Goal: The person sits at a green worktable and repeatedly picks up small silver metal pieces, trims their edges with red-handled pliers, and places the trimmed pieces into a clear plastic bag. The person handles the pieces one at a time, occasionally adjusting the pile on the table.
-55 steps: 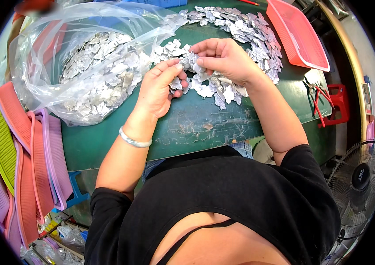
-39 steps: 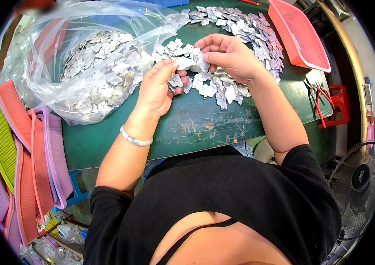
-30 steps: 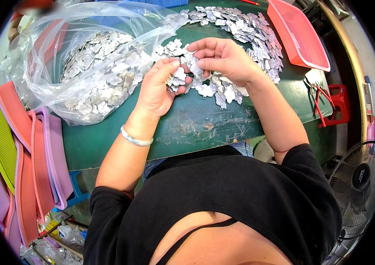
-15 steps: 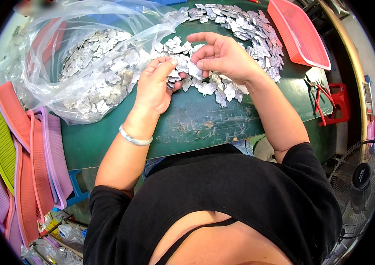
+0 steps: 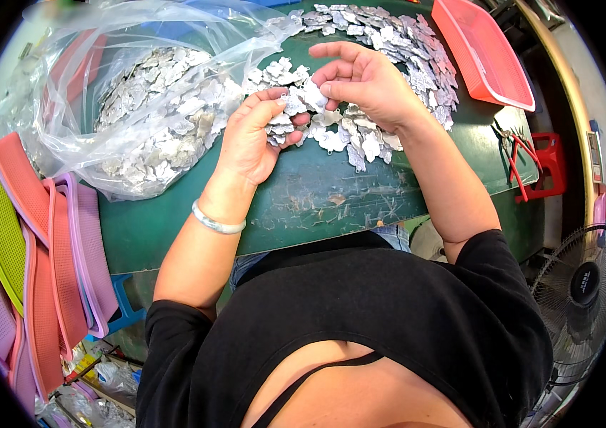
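Over the green table (image 5: pixel 296 200), my left hand (image 5: pixel 246 139) is closed round a few flat silver metal pieces (image 5: pixel 279 130) with wavy outlines. My right hand (image 5: pixel 374 85) pinches one such silver metal piece (image 5: pixel 313 95) between thumb and fingers, just beside the left fingertips. Whether that piece touches those in the left hand I cannot tell. Beneath and beyond both hands lies a loose heap of the same pieces (image 5: pixel 370 139). It runs into a curved band of overlapping pieces (image 5: pixel 417 53) at the far right. Left of my left hand, a clear plastic bag (image 5: pixel 174 160) lies open, full of more pieces.
A pink plastic basket (image 5: pixel 477 53) stands at the far right. Red-handled pliers (image 5: pixel 517 160) lie near the table's right edge, by a red stool (image 5: pixel 549 167). Stacked purple, orange and green baskets (image 5: pixel 60 250) crowd the left side. A fan (image 5: pixel 581 292) stands at right.
My right hand has risen slightly, away from me, with the pinched piece. The left hand has barely shifted, and the pieces in its grip show more clearly.
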### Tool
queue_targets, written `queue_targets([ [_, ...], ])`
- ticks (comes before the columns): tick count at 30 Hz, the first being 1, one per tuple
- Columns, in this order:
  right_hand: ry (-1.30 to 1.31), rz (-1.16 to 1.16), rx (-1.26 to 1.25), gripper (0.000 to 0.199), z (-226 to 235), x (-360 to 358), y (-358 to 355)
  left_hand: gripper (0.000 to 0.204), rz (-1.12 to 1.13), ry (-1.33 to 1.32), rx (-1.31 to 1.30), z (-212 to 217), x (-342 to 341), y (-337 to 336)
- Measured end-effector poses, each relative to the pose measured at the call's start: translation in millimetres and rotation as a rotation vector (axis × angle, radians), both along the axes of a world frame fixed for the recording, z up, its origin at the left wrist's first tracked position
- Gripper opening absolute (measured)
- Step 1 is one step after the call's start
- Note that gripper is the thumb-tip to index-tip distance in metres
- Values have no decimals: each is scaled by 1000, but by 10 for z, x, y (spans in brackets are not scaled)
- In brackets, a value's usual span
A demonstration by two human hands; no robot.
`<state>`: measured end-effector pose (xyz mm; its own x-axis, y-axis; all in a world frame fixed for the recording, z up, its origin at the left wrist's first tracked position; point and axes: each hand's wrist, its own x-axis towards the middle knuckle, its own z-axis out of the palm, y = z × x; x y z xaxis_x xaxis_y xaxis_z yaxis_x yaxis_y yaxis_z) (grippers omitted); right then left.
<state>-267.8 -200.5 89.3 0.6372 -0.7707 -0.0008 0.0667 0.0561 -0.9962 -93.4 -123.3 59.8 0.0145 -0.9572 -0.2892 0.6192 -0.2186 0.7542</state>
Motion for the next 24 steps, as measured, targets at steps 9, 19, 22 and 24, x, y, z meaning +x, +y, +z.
queue_targets([
  [9,-19,-11,14,44,2,18,23,28,-107,-22,5,-7,7,8],
  [19,-97,109,-156,42,39,22,77,28,-211,59,-14,-35,3,-7],
  [22,158,41,-362,40,-9,-55,-30,26,-166,52,10,-85,47,-20],
  [24,409,80,-597,41,-17,-100,-68,24,-137,69,25,-98,75,-19],
])
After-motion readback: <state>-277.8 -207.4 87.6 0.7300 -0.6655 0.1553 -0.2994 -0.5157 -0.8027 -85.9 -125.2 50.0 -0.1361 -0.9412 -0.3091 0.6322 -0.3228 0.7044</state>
